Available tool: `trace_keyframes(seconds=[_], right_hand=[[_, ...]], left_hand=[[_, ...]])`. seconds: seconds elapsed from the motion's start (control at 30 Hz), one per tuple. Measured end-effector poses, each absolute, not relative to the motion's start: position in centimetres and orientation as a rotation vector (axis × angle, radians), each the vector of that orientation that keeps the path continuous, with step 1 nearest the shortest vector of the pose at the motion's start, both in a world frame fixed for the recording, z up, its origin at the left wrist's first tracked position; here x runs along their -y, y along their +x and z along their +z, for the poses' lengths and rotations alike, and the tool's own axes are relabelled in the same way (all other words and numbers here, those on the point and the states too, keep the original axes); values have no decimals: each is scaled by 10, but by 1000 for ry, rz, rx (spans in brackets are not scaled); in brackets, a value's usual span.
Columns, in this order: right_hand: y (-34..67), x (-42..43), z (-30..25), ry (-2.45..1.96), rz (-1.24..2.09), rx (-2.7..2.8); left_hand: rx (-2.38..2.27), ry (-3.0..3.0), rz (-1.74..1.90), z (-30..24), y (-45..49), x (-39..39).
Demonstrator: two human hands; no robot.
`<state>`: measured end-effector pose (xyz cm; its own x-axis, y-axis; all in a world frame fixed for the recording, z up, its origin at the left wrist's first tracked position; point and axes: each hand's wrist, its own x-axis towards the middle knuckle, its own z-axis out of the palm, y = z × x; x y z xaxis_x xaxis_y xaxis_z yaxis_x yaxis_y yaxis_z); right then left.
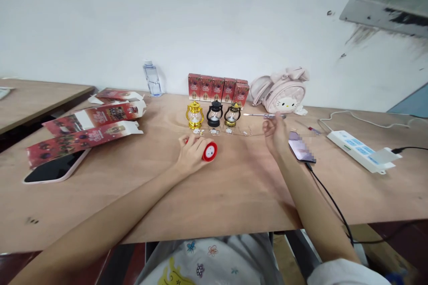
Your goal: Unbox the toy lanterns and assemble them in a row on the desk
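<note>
My left hand (194,153) is closed around a small red lantern (209,152) lying on its side on the table. Its round base with a white disc faces me, and the fingers cover most of its body. My right hand (276,136) grips a screwdriver (256,115), whose metal shaft points left above the table. In a row just beyond my left hand stand a gold lantern (194,116), a black lantern (214,114) and a bronze-coloured lantern (232,115). Small white and wire-like parts (214,132) lie in front of them.
Several red boxes (211,88) line the wall beside a pink bag (284,93). A clear bottle (152,79) stands back left. Flattened red cartons (90,129) overlap a phone (56,169). On the right lie another phone (302,147), a small red-handled tool (314,130) and a power strip (361,149) with cables.
</note>
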<state>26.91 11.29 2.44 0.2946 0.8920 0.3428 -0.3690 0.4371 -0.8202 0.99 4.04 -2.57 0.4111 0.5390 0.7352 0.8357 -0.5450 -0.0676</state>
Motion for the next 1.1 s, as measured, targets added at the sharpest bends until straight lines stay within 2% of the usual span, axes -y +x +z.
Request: trace_keyframes(seconds=[0.1, 0.27, 0.43, 0.73, 1.1], right_hand=[[239, -93, 18, -722, 1185, 937], [204, -65, 7, -670, 1306, 1094], [197, -51, 1, -656, 1157, 1306], [190, -39, -12, -640, 1123, 1550], [192, -38, -12, -677, 809, 1550]], left_hand=[[1166, -2251, -959, -25, 10, -40], [1129, -2228, -984, -26, 10, -40], [1121, -2188, -998, -25, 11, -40], [1080, -2195, -1015, -25, 13, -40], [1124, -2207, -988, -26, 12, -40]])
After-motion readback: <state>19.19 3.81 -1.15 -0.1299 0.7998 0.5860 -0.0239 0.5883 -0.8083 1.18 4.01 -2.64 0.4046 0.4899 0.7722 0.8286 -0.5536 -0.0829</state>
